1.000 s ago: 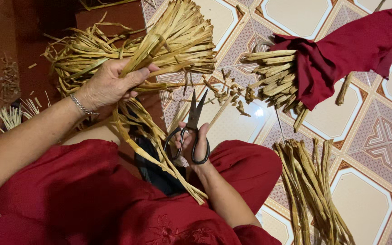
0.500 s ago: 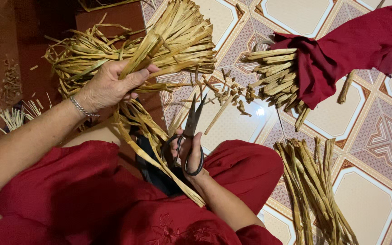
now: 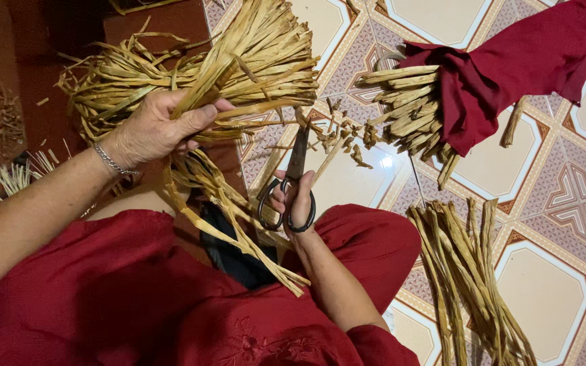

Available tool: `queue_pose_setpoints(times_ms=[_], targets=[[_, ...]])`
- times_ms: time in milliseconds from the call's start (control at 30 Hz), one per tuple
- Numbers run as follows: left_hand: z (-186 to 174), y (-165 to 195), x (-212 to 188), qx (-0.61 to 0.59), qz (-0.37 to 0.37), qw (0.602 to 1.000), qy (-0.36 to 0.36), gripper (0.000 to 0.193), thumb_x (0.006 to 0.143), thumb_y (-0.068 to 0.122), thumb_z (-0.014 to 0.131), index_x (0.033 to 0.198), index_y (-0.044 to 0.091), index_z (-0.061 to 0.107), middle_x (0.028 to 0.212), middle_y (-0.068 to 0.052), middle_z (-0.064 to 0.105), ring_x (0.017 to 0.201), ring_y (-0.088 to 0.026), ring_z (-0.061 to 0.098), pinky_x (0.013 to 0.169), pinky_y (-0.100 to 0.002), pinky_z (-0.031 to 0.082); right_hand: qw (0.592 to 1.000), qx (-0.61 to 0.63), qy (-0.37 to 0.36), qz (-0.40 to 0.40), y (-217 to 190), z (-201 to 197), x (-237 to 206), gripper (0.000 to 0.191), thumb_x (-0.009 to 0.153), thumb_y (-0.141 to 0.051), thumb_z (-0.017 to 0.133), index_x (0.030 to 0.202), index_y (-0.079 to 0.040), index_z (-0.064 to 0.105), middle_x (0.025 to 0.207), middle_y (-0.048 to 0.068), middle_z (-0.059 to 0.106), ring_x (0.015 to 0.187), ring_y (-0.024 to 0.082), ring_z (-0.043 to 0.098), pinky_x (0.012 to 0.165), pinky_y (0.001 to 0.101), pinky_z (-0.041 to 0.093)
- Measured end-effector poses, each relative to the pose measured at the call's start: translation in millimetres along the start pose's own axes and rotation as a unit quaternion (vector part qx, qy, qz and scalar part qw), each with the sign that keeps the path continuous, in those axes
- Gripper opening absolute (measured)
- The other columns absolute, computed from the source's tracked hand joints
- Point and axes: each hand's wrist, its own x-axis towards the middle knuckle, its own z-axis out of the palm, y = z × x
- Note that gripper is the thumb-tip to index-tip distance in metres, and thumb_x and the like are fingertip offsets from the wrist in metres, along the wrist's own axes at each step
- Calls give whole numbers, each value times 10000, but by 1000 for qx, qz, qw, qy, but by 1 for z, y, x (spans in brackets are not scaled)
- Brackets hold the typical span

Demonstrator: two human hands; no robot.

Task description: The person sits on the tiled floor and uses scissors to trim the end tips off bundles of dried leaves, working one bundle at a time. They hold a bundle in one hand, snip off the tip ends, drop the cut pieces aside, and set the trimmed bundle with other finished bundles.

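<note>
A fanned bundle of dried tan palm-leaf strips [image 3: 239, 74] is gripped by the closed left hand [image 3: 154, 129]; black-handled scissors [image 3: 293, 183], blades pointing up at its ends, are held by the right hand [image 3: 296, 200].

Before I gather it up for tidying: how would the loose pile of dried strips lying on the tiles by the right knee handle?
The loose strips are probably light and springy: thin, flat, dry-looking. Nothing binds them, so they would likely splay or slide apart on the glossy tiles. Their slight bends suggest they flex, though dry ends may crack.
</note>
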Motion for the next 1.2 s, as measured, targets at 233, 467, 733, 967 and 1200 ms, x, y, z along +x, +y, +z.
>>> queue_pose_setpoints(times_ms=[233,467,733,967,1200], targets=[[-2,-3,2,-29,1,1000,-5,349,1045,312,579,1308,117,698,756,81,518,566,-9,479,486,-187,435,999,21,38,25,3,-7,1,762,990,-726,299,1170,-18,516,613,-15,379,439,89,302,432,266,284],[-1,-4,5,-32,-10,999,5,355,1037,323,577,1306,122,693,775,81,538,563,-7,477,483,-187,430,994,21,5,110,22,-8,1,866,965,-806,259,1175,-9,526,659,-6,482,475,96,416,430,266,313],[3,1,6,14,11,1000,-22,367,1020,360,575,1304,165,702,781,58,575,569,-14,535,510,-194,508,993,-5,-89,79,5,5,10,1003,920,-817,268,1373,56,471,765,65,564,624,173,486,615,309,415],[6,0,3,-24,-27,999,-38,377,1008,353,594,1310,159,708,779,54,571,578,-20,530,519,-198,506,995,8,-80,52,-11,4,30,986,984,-805,247,1311,83,527,651,3,447,509,86,369,480,245,315],[1,0,6,-35,-15,999,-25,388,1037,357,576,1339,140,689,727,67,507,576,-16,503,499,-191,451,998,-57,-8,13,-15,-1,33,868,993,-755,269,1171,35,580,555,-24,415,409,84,321,405,244,280]])
